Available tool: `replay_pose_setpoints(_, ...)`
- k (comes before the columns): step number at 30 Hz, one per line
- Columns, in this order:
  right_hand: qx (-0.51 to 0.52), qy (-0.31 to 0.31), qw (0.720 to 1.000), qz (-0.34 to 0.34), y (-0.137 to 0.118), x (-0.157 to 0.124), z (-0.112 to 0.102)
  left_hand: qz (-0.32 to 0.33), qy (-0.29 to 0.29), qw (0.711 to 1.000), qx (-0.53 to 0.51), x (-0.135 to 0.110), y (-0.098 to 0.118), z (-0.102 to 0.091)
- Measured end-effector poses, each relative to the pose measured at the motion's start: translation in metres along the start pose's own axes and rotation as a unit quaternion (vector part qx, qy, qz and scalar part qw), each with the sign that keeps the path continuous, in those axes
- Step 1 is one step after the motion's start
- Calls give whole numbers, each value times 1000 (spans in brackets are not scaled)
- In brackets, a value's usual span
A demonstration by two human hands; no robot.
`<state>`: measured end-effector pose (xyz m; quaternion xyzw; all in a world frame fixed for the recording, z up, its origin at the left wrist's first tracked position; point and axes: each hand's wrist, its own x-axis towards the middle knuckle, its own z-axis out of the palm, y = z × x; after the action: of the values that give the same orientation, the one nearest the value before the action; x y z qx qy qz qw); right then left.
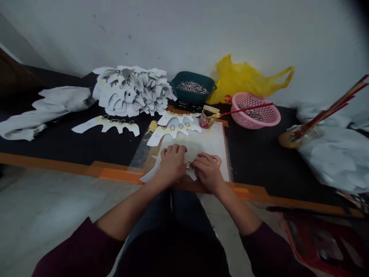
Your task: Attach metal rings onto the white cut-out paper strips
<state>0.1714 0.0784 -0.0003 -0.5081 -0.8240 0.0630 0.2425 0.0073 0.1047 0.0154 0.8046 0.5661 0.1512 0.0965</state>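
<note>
In front of me a white scallop-edged piece (150,175) lies on the work board (220,144), mostly covered by my hands. My left hand (173,163) is bent over it, fingers curled down onto its surface. A small metal ring (188,164) shows between my hands, at the curled fingertips of my right hand (208,169). Just beyond are two similar pieces, the nearer white piece (174,130) carrying several metal rings along a yellowish glued band. A small tub (206,120) of yellowish paste stands behind, with a red stick (246,109) across it.
A green basket (180,92) and a pink basket (259,119) hold many metal rings. Behind them lies a yellow bag (239,77). Left are a heap of white pieces (129,92) and one ringed piece (86,126). A jar with red sticks (319,109) stands right, beside pale bags (340,154).
</note>
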Motion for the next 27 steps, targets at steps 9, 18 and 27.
replay_pose_setpoints(9,22,-14,999,44,-13,-5,2,-21,-32,999,19,10,6,-8)
replay_pose_setpoints(18,27,1,996,85,-22,-2,6,10,78,970,-229,-7,7,3)
replay_pose_setpoints(27,5,-3,998,66,-19,-4,7,56,53,976,-202,-28,12,17)
